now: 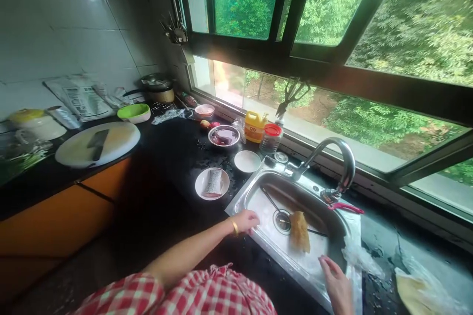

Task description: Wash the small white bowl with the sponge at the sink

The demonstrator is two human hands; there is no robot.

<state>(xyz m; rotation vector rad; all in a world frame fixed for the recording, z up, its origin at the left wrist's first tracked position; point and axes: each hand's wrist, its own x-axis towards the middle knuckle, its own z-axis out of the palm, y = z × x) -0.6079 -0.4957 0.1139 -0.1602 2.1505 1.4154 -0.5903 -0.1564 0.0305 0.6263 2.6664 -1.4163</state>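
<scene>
Head view is given over a stainless steel sink (258,206), rectangular with rounded corners, sunk into a dark, wet surface (173,157). The left hand (247,219) is laid on the near-left rim of the sink, fingers curled loosely over the edge, nothing grasped; a gold bangle (234,227) is worn at the wrist. The right hand (337,283) is set at the near-right rim, fingers extended and released, nothing held. Between the two hands, in the basin, a yellowish fibrous scrubber (299,231) is seen lying just beside the round drain (283,220), with thin chopsticks (273,203) resting across the basin floor. A curved metal tap (342,157) is arched over the far right corner. Just left of the sink, a white plate with a piece of fish (212,183) and an empty white bowl (247,161) are placed close to the rim. A round white cutting board (98,143) carrying a cleaver is set well apart at the left. Crumpled clear plastic (360,256) is draped over the sink's right edge.
</scene>
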